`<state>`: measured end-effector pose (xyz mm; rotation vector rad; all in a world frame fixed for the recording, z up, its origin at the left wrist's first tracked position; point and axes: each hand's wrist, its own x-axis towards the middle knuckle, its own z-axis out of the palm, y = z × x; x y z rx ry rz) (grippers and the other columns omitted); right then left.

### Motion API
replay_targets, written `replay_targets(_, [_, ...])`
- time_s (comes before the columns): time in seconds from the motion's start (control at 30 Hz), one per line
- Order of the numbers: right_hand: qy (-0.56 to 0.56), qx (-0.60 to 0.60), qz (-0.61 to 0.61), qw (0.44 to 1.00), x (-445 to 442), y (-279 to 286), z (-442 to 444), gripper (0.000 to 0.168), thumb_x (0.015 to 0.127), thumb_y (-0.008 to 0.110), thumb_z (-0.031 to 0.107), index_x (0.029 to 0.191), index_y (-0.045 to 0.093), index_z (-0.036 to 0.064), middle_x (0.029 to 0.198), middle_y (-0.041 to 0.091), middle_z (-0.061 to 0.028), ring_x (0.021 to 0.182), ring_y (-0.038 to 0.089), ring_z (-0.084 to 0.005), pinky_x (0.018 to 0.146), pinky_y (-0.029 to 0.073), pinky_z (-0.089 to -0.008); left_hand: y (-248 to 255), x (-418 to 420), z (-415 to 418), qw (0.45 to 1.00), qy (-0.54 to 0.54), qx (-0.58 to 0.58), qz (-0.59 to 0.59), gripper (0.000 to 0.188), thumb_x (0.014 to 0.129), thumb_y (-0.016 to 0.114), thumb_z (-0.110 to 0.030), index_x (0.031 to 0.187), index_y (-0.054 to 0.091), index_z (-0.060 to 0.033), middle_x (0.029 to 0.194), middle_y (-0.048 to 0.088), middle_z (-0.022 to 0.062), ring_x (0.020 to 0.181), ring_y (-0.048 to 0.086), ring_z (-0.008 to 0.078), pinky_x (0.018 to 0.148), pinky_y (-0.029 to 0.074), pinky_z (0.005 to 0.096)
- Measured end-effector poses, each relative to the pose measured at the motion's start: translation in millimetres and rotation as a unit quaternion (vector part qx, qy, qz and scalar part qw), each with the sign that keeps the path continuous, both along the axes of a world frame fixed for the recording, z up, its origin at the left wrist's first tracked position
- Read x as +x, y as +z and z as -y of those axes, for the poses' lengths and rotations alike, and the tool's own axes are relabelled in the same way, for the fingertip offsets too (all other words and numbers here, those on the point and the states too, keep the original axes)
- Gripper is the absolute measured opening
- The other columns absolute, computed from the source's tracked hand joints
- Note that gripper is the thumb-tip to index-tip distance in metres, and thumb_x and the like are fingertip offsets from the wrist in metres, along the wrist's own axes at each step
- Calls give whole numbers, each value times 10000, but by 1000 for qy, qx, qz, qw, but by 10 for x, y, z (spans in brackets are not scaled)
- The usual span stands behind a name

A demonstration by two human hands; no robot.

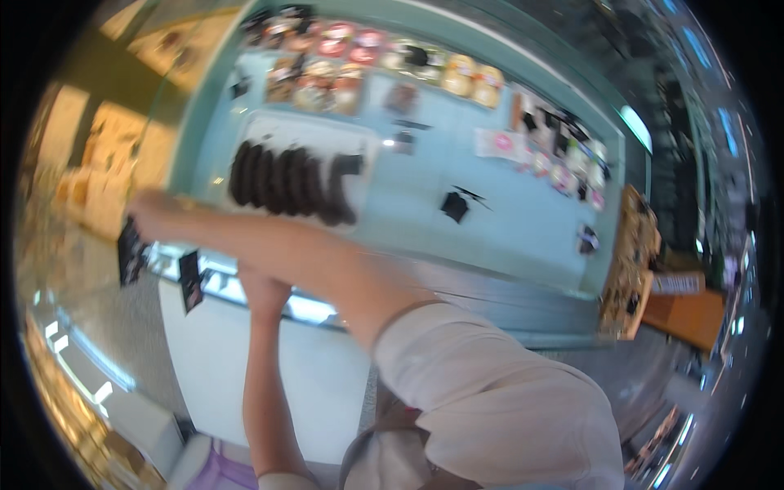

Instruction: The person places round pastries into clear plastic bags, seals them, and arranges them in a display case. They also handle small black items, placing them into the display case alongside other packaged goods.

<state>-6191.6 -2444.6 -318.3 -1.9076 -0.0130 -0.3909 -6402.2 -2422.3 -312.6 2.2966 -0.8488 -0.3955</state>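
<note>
My right arm reaches across the glass display case [416, 229] to its left end. There my right hand [153, 214] is curled, its fingers blurred. A small black card [130, 252] shows directly under it; whether the fingers grip that card is unclear. My left hand [264, 291] is at the lit near edge of the case, partly covered by my right forearm. Its fingers are hidden. Another black card [191, 280] hangs between the two hands. Inside the case, a white tray [370, 159] bears a row of dark, elongated pieces [275, 177], beyond my right forearm.
Packaged goods in clear wrapping [367, 46] line the far side of the case. More small packs [563, 168] sit at its right. A black tag [455, 207] lies on the blue case floor. A wooden rack [631, 263] stands at the right end. Below is a white panel [269, 367].
</note>
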Motion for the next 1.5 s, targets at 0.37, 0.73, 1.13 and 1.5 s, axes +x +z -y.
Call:
replay_targets(0.37, [85, 112, -36, 989, -591, 224, 537, 103, 884, 587, 58, 934, 610, -28, 753, 603, 7, 656, 531, -48, 608, 434, -213, 42, 61, -63, 967, -79, -89, 224, 163, 710, 634, -113, 818, 577, -6, 806, 575, 114, 789, 566, 291, 690, 465, 383])
replay_targets(0.73, [241, 138, -143, 950, -831, 434, 659, 144, 877, 630, 112, 984, 632, 17, 766, 580, 36, 634, 470, -20, 565, 386, -183, 74, 73, -38, 969, -66, -83, 224, 121, 671, 620, -94, 735, 541, -29, 733, 531, 96, 749, 551, 268, 722, 457, 365])
replay_targets(1.13, [180, 118, -61, 975, -388, 596, 563, 250, 847, 652, 210, 1018, 648, 28, 862, 648, -29, 712, 580, -108, 677, 467, -258, 95, 68, -70, 970, -70, -58, 226, 119, 690, 625, -105, 751, 553, -32, 746, 534, 91, 773, 546, 255, 735, 452, 360])
replay_targets(1.5, [191, -13, -60, 980, -139, 398, 275, 157, 843, 652, 97, 960, 624, -4, 814, 614, -4, 699, 531, -73, 638, 446, -239, 55, 52, -78, 973, -69, -65, 208, 160, 735, 629, -119, 847, 594, -10, 847, 594, 95, 853, 576, 262, 787, 463, 364])
